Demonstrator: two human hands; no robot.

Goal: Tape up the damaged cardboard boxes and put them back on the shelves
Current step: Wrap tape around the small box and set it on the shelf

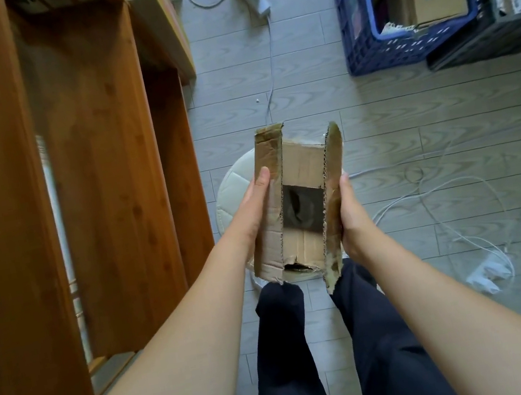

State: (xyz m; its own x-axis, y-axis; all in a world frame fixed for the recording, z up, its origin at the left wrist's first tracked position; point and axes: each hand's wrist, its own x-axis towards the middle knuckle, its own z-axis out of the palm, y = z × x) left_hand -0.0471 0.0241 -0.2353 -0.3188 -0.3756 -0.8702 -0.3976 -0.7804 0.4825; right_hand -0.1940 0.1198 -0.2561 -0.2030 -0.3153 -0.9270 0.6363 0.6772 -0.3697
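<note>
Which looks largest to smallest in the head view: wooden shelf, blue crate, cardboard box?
1. wooden shelf
2. blue crate and cardboard box: look alike, and the box is nearer the camera, so unranked.

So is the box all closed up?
No, the cardboard box has both top flaps standing open between the left hand and right hand.

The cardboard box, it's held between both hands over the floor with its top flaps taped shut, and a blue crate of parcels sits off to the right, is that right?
Not quite. The head view shows the cardboard box with its top flaps standing open, not taped shut. The rest holds: the left hand and right hand hold it over the floor, and the blue crate of parcels sits to the right.
</note>
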